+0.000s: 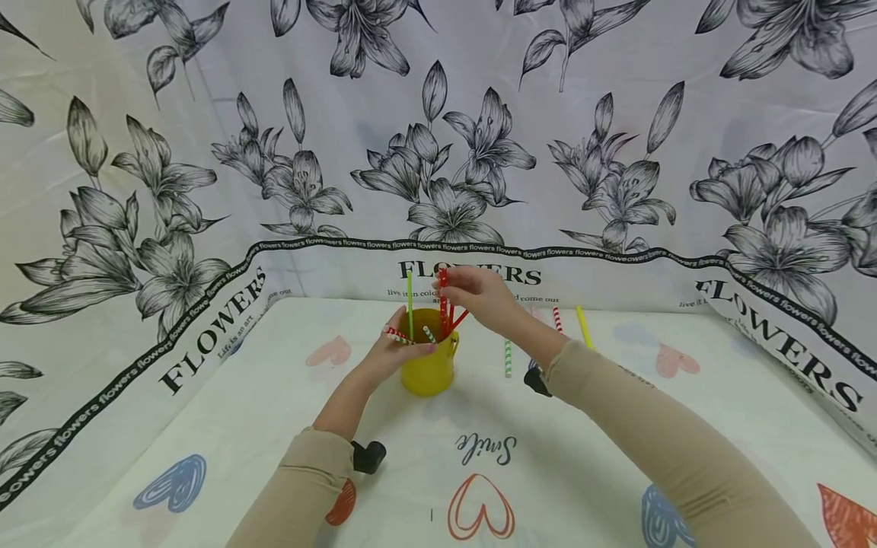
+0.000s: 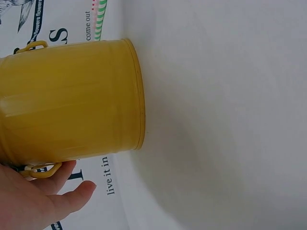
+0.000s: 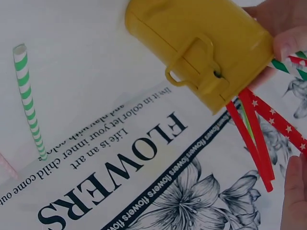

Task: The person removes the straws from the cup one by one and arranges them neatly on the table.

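Note:
A yellow bucket [image 1: 428, 374] stands on the white cloth, with several paper straws poking out of its top. My left hand [image 1: 384, 354] grips its left side, thumb along the rim. Above the opening, my right hand [image 1: 483, 297] pinches a red straw with white stars [image 3: 278, 122], whose lower end is inside the bucket. Two plain red straws [image 3: 250, 143] lean out beside it. A light green straw [image 1: 410, 293] rises at the back, and a red-and-white straw [image 1: 399, 335] slants out near my left hand. The straws' lower ends are hidden by the bucket wall.
Right of the bucket lie a green-striped straw [image 1: 508, 358], a red-striped straw [image 1: 558, 320] and a yellow straw [image 1: 584, 327], the last two partly behind my right arm. A flower-printed curtain [image 1: 445, 152] hangs behind the table.

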A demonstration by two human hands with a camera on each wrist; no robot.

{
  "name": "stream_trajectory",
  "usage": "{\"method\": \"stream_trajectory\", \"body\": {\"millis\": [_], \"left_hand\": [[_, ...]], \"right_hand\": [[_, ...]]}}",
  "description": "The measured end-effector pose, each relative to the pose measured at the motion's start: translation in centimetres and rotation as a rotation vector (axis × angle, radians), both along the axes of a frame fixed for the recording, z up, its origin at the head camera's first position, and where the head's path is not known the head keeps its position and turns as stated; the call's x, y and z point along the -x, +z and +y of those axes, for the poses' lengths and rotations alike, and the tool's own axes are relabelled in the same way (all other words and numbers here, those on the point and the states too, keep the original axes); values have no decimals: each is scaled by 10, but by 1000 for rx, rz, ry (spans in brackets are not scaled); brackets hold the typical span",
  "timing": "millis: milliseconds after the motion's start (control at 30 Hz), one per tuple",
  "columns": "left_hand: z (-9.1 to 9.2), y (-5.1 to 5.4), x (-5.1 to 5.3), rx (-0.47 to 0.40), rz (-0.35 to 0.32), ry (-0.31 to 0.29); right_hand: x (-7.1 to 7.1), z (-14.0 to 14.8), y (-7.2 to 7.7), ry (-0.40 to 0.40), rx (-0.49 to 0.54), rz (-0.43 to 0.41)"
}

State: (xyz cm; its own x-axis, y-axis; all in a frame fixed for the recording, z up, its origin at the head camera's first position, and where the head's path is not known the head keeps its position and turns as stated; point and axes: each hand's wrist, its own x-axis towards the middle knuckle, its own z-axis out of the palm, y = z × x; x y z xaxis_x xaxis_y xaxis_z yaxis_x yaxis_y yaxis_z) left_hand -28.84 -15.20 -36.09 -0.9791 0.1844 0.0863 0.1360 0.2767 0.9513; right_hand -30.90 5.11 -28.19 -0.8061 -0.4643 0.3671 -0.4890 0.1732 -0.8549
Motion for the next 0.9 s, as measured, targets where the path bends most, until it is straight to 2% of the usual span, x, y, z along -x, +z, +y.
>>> {"method": "stream_trajectory", "body": {"millis": [233, 533, 667, 900], "left_hand": [[0, -1, -1, 4, -30, 15], [0, 1, -3, -17, -30, 8], [0, 0, -2, 8, -52, 29], [0, -2, 0, 27, -54, 46]], "right_hand": [[-6, 14, 20, 4, 158, 38], [-14, 36, 44, 4, 294, 74], [-14, 48, 48, -11, 350, 41], [-11, 72, 45, -87, 337, 16]]}}
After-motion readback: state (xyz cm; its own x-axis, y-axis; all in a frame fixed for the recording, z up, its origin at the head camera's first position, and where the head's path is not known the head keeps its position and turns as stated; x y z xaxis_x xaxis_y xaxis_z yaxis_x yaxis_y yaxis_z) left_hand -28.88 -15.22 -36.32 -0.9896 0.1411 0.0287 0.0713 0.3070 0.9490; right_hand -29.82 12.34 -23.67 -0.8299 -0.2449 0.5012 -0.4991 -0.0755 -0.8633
